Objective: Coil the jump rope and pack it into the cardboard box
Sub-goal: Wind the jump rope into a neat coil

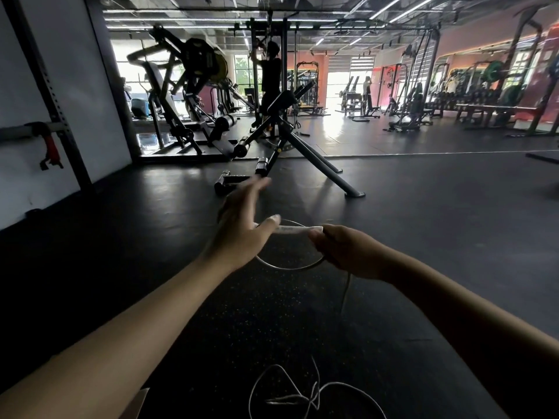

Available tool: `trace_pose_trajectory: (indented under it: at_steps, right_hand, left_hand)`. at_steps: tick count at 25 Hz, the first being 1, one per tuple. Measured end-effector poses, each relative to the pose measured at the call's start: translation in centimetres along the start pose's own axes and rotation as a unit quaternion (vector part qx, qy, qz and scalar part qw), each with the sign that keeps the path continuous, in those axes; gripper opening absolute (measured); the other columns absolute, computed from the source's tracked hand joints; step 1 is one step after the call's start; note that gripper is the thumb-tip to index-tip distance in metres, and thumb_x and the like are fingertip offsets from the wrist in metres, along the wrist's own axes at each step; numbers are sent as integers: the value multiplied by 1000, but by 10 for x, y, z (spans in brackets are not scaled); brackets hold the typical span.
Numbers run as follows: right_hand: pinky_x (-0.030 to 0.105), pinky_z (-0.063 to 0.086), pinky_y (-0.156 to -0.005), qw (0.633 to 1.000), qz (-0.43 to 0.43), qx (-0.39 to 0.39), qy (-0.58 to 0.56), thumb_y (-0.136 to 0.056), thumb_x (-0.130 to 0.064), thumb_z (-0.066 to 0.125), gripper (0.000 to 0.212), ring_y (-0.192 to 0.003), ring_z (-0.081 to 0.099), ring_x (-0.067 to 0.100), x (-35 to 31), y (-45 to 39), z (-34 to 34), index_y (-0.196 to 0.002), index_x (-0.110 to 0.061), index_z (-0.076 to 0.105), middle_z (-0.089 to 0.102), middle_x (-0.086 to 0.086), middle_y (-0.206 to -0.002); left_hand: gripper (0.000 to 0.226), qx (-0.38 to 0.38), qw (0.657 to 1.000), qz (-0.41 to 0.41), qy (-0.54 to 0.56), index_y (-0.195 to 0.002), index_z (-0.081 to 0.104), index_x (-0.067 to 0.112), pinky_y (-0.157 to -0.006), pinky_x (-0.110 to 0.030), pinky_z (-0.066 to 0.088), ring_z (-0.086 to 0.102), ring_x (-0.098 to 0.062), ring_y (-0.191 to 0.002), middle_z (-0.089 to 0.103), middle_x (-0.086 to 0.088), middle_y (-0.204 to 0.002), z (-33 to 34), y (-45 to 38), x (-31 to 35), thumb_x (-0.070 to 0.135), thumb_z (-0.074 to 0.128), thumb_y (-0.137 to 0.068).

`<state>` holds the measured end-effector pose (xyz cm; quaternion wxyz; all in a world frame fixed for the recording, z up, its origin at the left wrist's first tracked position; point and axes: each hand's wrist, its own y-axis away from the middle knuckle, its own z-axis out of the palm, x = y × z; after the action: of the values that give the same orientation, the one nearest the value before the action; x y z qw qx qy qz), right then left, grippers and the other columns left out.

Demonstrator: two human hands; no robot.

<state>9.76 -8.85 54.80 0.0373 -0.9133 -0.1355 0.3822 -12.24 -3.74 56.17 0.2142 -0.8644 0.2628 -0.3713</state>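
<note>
Coiling step, frame centre: left hand (239,225), fingers straight, pins the white handle (295,229) under its thumb; right hand (341,251) grips the jump rope (287,268), 1 loop made. Next: gather slack at bottom centre.

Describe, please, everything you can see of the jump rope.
The jump rope has a slim plastic-looking white handle held level in the air. The left hand pins one end under its thumb; the right hand pinches the other end with the thin pale cord. One loop hangs between the hands, a strand drops from the right hand, and the rest lies tangled on the dark floor.
</note>
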Motion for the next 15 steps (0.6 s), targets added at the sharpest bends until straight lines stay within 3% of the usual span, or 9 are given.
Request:
trace_pose_trajectory:
  at_steps: [1,2,4,5,7,9,12,15]
  right_hand:
    - [18,41,-53,1000,-1,-21,13,-107,-37,42,31,-51,45,-3,-5,0,-6,-82,-24,55,51,-9,-69]
    - [17,43,-54,999,0,-41,36,-107,-35,43,29,-53,47,-4,-11,-1,-11,-85,-23,57,52,-8,-72]
    - [23,48,-65,991,-8,-79,105,-107,-31,44,25,-65,50,-1,-21,-2,-21,-101,-19,65,57,-8,-82]
    - [22,48,-69,987,-18,-95,131,-107,-30,44,25,-70,52,1,-24,-1,-24,-111,-19,66,59,-9,-86]
    - [19,48,-71,984,-39,-99,141,-104,-34,48,27,-75,58,3,-29,3,-32,-117,-22,68,63,-11,-89]
    - [29,52,-67,988,-56,-81,123,-98,-47,53,36,-67,62,14,-28,7,-39,-105,-17,71,66,-2,-79]
    - [35,49,-55,995,-14,-55,-83,-93,-59,52,60,-53,52,23,-16,13,-47,-88,-2,66,53,13,-63]
    - [43,49,-63,978,44,8,-204,-93,-59,51,58,-43,44,18,8,19,-51,-85,-2,60,49,7,-55]
  left_hand:
    - [49,-68,995,65,-46,-143,54,24,-111,-43,40,52,-21,-132,57,-1,-144,-6,-4,9,46,49,-99]
    - [47,-161,982,70,-68,-133,63,23,-105,-41,44,59,-21,-122,66,-1,-133,-8,-8,23,50,39,-103]
    - [54,-305,949,8,-84,-109,69,22,-90,-35,46,65,-11,-94,73,0,-105,-5,-12,43,54,26,-106]
    - [56,-327,942,0,-83,-105,69,21,-85,-33,45,62,-7,-84,71,1,-96,-2,-14,47,55,24,-106]
    - [55,-319,946,24,-58,-107,68,16,-78,-27,43,56,-5,-76,65,3,-89,2,-14,45,53,27,-106]
    - [53,-301,950,65,-53,-104,65,11,-70,-23,40,51,-8,-69,58,3,-79,-1,-14,37,51,31,-105]
    - [52,-274,956,84,-69,-96,61,6,-62,-22,37,46,-6,-62,53,2,-73,-7,-18,24,50,34,-104]
    - [48,-220,975,29,-7,-89,58,11,-67,-29,44,50,-6,-66,56,0,-76,-15,-18,14,50,34,-104]
